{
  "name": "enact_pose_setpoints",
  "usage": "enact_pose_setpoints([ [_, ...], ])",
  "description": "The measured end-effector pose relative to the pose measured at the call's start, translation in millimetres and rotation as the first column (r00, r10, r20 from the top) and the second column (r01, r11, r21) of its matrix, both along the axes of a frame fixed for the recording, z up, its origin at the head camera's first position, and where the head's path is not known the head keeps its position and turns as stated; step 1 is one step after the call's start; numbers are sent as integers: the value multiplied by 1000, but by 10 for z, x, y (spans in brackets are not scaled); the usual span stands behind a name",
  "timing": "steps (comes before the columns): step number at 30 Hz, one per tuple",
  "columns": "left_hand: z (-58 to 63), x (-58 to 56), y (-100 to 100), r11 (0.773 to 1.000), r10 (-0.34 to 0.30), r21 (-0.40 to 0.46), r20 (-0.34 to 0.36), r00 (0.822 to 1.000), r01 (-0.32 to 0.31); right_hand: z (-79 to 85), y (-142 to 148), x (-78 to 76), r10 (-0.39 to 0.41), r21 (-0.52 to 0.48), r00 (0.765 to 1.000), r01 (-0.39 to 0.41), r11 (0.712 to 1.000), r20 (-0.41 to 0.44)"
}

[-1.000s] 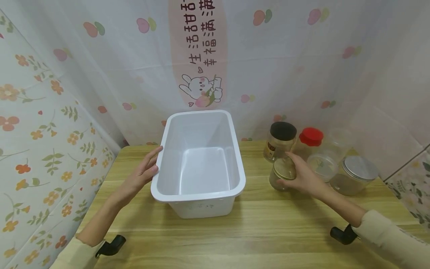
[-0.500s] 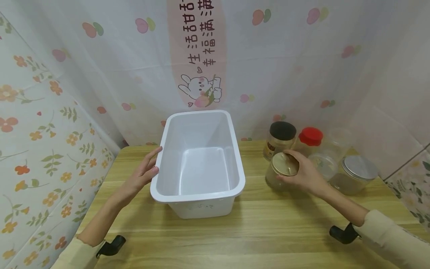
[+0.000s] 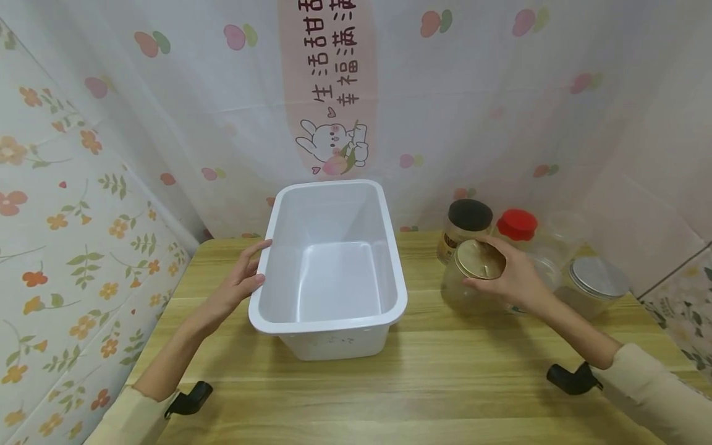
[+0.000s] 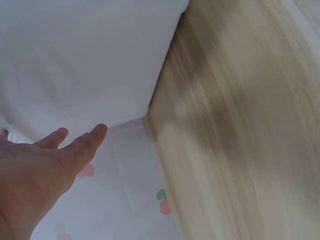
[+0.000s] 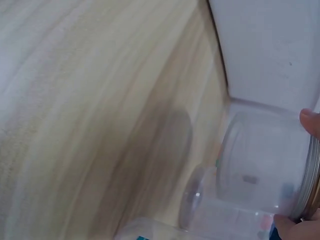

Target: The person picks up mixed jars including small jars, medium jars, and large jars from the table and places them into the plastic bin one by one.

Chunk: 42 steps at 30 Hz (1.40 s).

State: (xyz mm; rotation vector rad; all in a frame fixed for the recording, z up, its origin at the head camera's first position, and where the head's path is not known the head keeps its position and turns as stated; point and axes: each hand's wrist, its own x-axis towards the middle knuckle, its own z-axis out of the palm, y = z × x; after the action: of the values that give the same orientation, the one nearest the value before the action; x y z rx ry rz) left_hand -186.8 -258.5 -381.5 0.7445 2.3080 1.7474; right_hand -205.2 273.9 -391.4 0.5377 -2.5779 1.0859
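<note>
A clear jar (image 3: 463, 293) with a gold lid (image 3: 479, 259) hangs just above the table, and my right hand (image 3: 514, 275) grips it by the lid from the right. In the right wrist view the jar body (image 5: 262, 160) looks see-through, and its shadow falls on the wood. A white rectangular plastic basin (image 3: 394, 272) stands left of it. My left hand (image 3: 236, 281) touches the basin's left rim; in the left wrist view its fingers (image 4: 87, 142) lie nearly straight along the outer wall.
Behind and right of the held jar stand a black-lidded jar (image 3: 470, 214), a red-lidded jar (image 3: 517, 224), a silver-lidded jar (image 3: 597, 278) and a clear container (image 3: 564, 228). A printed curtain (image 3: 473, 105) backs the wooden table (image 3: 356, 395).
My right hand has raised the gold-lidded jar off the table and shifted it slightly right. My left hand and the basin have hardly moved.
</note>
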Motion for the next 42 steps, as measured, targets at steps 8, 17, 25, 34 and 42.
enact_pose_setpoints([
  [8,-9,-32,44,1000,7,20,29,1000,-7,35,18,-50,18,-4,1000,-18,1000,14],
  [17,-42,-46,41,1000,-7,10,29,1000,6,101,-9,-89,30,61,1000,-30,998,4],
  [25,-54,-51,35,1000,2,1,53,999,-2,181,-34,-87,14,74,1000,-14,997,-3],
  [34,-79,-57,28,1000,1,19,45,999,-2,334,-92,-138,-4,80,1000,6,997,-29],
  [42,-76,-48,35,1000,-4,29,46,999,2,414,-188,-166,1,69,1000,-1,998,-8],
])
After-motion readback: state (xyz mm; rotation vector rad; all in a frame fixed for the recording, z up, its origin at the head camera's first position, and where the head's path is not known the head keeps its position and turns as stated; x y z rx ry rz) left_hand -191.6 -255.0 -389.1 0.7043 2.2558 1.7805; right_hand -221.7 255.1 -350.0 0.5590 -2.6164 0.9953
